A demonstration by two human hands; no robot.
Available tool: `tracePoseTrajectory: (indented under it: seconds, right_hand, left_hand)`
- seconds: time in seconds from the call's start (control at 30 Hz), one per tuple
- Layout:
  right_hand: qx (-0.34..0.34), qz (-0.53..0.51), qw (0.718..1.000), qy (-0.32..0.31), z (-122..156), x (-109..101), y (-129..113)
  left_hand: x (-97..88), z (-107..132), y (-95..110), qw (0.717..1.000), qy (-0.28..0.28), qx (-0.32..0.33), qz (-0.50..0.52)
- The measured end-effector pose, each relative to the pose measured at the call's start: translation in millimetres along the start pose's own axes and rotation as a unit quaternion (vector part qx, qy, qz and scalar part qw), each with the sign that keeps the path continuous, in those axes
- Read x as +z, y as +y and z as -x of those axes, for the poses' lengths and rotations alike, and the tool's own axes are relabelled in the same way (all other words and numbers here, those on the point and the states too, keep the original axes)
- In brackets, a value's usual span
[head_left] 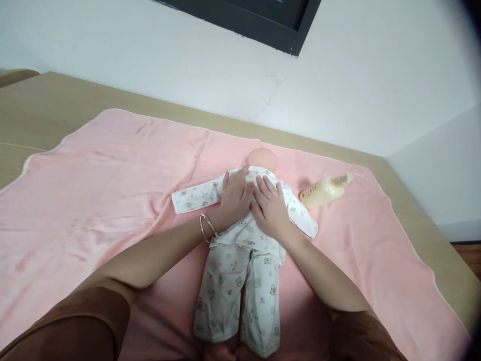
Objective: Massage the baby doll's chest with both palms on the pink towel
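A baby doll (262, 159) lies on a pink blanket, its head at the far end and its feet toward me. It wears a white printed top (240, 231) with long sleeves and matching trousers (221, 288). My left hand (236, 194), a silver bangle at its wrist, rests flat on the upper part of the top with its fingers stretched out. Beside it my right hand (271, 206) lies flat on the chest area, fingers spread. Neither hand grips anything. Whether the doll faces up or down, I cannot tell.
The pink blanket (131, 160) covers much of a wooden table (67, 95). To the doll's right a pale yellow pump bottle (325, 190) lies on its side. Behind the table stands a white wall (210, 70) with a dark frame (259, 20).
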State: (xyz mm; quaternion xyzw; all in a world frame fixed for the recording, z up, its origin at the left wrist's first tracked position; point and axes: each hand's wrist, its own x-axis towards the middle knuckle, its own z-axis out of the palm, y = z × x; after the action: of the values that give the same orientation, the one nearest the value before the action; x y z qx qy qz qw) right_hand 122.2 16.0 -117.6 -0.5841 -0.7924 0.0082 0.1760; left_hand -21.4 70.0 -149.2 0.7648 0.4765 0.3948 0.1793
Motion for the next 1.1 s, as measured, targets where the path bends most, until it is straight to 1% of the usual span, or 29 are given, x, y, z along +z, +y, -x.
tracePoseTrajectory:
  seconds: [0.03,0.07,0.17,0.23,0.27,0.3,0.4,0.43,0.47,0.6,0.63,0.77,1.1]
  right_hand:
    - [-0.007,-0.008,1.0,-0.004,0,2,0]
    - [-0.009,-0.013,1.0,0.008,1,4,0]
    - [-0.02,-0.009,0.996,0.092,3,5,0]
    - [-0.032,0.0,0.992,0.125,4,4,0]
    - [-0.032,0.001,0.992,0.123,4,4,0]
    - [-0.027,-0.003,0.994,0.107,3,3,0]
    - [-0.012,-0.026,0.999,0.02,0,0,2]
    - [-0.011,-0.035,0.999,0.0,-1,-1,3]
    - [-0.011,-0.045,0.999,-0.006,-2,-2,4]
    - [0.006,-0.066,0.996,0.056,-4,-4,12]
    - [0.005,-0.067,0.996,0.057,-5,-2,13]
    - [-0.006,-0.073,0.997,0.016,-6,6,14]
    - [0.003,-0.083,0.996,0.035,-6,9,13]
  left_hand:
    - [0.5,0,-1,1.0,0.002,0.0,0.012]
    - [1.0,0,-1,1.0,0.003,0.0,0.021]
    - [2.1,-1,-2,0.999,0.009,0.003,0.031]
    - [2.5,-1,-2,0.999,0.013,0.006,0.033]
    - [2.6,-1,-2,0.999,0.013,0.007,0.033]
    - [2.6,-2,-2,0.999,0.013,0.008,0.033]
    - [2.2,-2,-2,0.999,0.01,0.008,0.029]
    - [2.2,-2,-2,0.999,0.009,0.006,0.03]
    - [2.2,-2,-2,0.999,0.009,0.005,0.03]
    - [3.0,-2,-3,1.0,0.007,0.0,0.026]
    - [3.1,-2,-3,1.0,0.007,-0.001,0.024]
    - [2.2,-3,-2,1.0,0.003,-0.002,0.018]
    - [-2.0,-5,2,1.0,-0.011,-0.003,-0.005]
